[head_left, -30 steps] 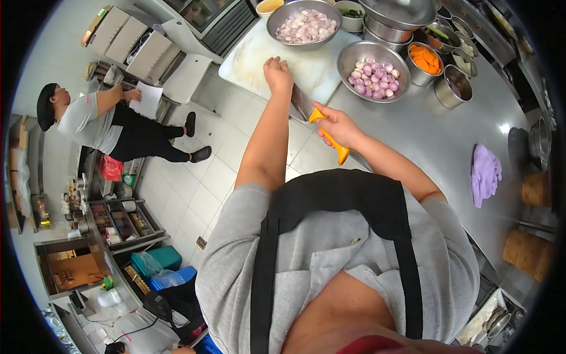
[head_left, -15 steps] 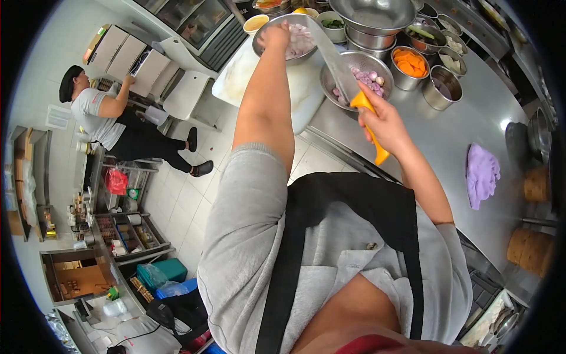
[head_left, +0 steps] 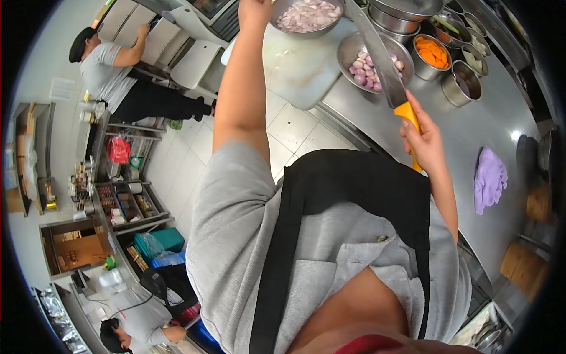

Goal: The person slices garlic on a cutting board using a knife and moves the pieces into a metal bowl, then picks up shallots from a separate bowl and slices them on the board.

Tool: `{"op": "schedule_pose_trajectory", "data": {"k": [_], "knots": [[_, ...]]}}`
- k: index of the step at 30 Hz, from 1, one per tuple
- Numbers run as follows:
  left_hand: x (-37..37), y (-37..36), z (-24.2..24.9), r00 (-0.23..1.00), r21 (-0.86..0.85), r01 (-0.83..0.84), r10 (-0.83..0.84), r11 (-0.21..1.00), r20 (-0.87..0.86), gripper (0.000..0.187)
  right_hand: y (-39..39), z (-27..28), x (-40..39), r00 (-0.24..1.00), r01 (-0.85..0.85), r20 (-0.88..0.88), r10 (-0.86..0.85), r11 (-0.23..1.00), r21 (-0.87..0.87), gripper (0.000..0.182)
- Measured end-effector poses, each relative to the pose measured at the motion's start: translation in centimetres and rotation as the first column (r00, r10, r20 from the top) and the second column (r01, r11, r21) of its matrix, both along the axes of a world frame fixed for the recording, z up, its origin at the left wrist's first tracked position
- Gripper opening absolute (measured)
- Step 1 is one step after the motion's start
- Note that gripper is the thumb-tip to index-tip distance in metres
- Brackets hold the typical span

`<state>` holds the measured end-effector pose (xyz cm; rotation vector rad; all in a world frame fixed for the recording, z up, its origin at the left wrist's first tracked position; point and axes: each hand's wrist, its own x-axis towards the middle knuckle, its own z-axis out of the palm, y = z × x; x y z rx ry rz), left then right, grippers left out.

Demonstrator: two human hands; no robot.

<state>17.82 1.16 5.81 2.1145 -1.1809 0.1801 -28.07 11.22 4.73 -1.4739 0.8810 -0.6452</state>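
Note:
My right hand is closed round the yellow handle of a large knife. Its broad blade points up and to the left, over a steel colander bowl of whole peeled shallots. At the top edge, my left hand is beside the rim of a steel bowl of sliced shallots; its fingers are largely cut off by the frame. Below that bowl lies a white cutting board.
Steel pots hold orange pieces and dark contents. A purple cloth lies on the steel table. One person stands at drawers on the left; another person is at lower left.
My left hand has come out of the sliced shallots to the bowl's left side. The knife has shifted right and down in view. A second person has appeared at lower left.

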Motion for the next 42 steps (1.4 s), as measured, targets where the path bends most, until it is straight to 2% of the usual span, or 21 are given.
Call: {"op": "schedule_pose_trajectory", "data": {"k": [1,3,5,6,7,8,9,10,11,13,15,18,22,25,28,31,35,37,38,39,42], "knots": [[0.1,1.5,-0.6,0.995,0.104,-0.081,0.087,0.991,-0.055,0.055,0.0,-0.2,0.0,1.0,-0.007,0.005,0.007,1.0,-0.003,0.055],[0.8,3.6,-5.4,0.997,0.472,0.055,-0.024,0.88,-0.07,0.033,0.1,-0.3,0.1,1.0,-0.006,0.008,0.005,1.0,0.014,0.055],[-2.1,6.0,-10.3,0.985,0.249,0.155,-0.129,0.956,-0.117,0.039,0.3,0.0,0.7,1.0,-0.03,0.01,0.029,0.999,0.022,0.055],[-3.6,6.6,-10.8,0.985,0.242,0.154,-0.129,0.958,-0.117,0.039,0.3,0.2,1.1,0.998,-0.059,0.011,0.058,0.998,0.03,0.055],[-5.0,7.4,-11.3,0.974,0.096,0.097,-0.075,0.991,-0.212,0.04,0.2,0.1,1.5,0.998,-0.065,0.005,0.065,0.998,0.025,0.055],[-5.6,7.6,-11.6,0.95,-0.05,0.023,-0.037,0.998,-0.309,0.04,0.0,-0.3,2.1,0.988,-0.155,-0.016,0.156,0.986,0.054,0.054],[-5.4,7.4,-12.1,0.95,-0.06,0.019,-0.037,0.998,-0.31,0.04,-0.3,-0.7,2.8,0.969,-0.241,-0.032,0.244,0.967,0.081,0.053],[-5.0,7.4,-13.1,0.904,-0.282,-0.103,-0.029,0.954,-0.427,0.04,-0.3,-1.1,3.6,0.953,-0.296,-0.022,0.302,0.945,0.139,0.052],[-4.7,7.7,-13.6,0.844,-0.47,-0.246,-0.05,0.848,-0.534,0.04,-0.2,-1.6,4.5,0.95,-0.304,-0.026,0.31,0.943,0.136,0.052],[-4.2,8.4,-13.6,0.805,-0.44,-0.271,-0.05,0.856,-0.591,0.044,-0.2,-2.8,6.5,0.949,-0.278,-0.077,0.305,0.928,0.249,0.052],[-3.3,8.0,-14.6,0.729,-0.562,-0.258,-0.223,0.786,-0.647,0.048,-0.5,-4.0,8.3,0.953,-0.262,-0.079,0.293,0.926,0.27,0.052],[-3.0,7.3,-15.4,0.792,-0.495,-0.206,-0.154,0.844,-0.591,0.051,-1.3,-6.3,11.2,0.956,-0.255,-0.083,0.283,0.934,0.252,0.053],[-3.1,5.8,-15.9,0.748,-0.508,-0.198,-0.205,0.838,-0.631,0.052,-2.1,-6.9,14.1,0.952,-0.287,-0.028,0.304,0.924,0.252,0.055],[-3.7,5.1,-16.0,0.813,-0.524,-0.133,-0.21,0.841,-0.543,0.05,-1.8,-8.2,15.7,0.94,-0.329,0.017,0.34,0.896,0.297,0.057],[-4.4,5.8,-14.9,0.799,-0.496,-0.2,-0.152,0.845,-0.582,0.047,-1.0,-8.9,16.3,0.928,-0.359,-0.005,0.374,0.896,0.261,0.056],[-4.2,5.7,-15.2,0.731,-0.57,-0.216,-0.255,0.793,-0.632,0.045,0.1,-8.9,16.3,0.913,-0.392,0.011,0.409,0.866,0.311,0.056],[-5.6,6.4,-12.6,0.763,-0.538,-0.201,-0.214,0.819,-0.61,0.043,0.9,-7.8,16.7,0.898,-0.436,0.052,0.437,0.867,0.241,0.058],[-5.3,5.9,-11.9,0.771,-0.616,-0.253,-0.229,0.746,-0.595,0.043,1.0,-6.0,16.2,0.881,-0.472,0.069,0.468,0.856,0.213,0.059],[-5.1,5.5,-10.7,0.841,-0.579,-0.218,-0.149,0.786,-0.52,0.043,1.0,-4.3,15.9,0.886,-0.462,0.057,0.461,0.862,0.21,0.06],[-5.4,4.8,-8.9,0.841,-0.581,-0.218,-0.151,0.784,-0.519,0.043,0.9,-2.8,15.7,0.886,-0.461,0.056,0.46,0.862,0.208,0.06],[-6.0,1.3,-3.1,0.977,-0.514,-0.067,-0.049,0.855,-0.21,0.04,-0.6,0.5,14.9,0.915,-0.402,0.078,0.396,0.909,0.106,0.06]]}}
